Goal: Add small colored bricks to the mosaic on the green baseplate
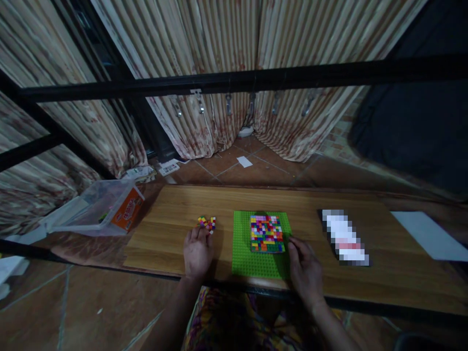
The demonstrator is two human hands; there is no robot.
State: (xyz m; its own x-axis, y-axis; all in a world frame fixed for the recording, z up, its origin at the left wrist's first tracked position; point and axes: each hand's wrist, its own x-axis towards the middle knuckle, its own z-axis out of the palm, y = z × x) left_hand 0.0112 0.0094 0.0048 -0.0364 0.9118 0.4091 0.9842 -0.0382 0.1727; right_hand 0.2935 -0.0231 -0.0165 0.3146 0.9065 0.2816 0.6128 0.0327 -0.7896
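Most bricks (266,234) seem set on the green board (242,258) by the table's (164,214) near edge; a small pile (207,224) is left. The left hand (198,253) curls at the pile, the right hand (306,268) at the board; I can't tell if their fingers hold any.

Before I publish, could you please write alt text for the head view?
A person's left hand is at a pile of loose coloured bricks, the right hand at the edge of a green baseplate bearing a multicoloured brick block, on a wooden table.
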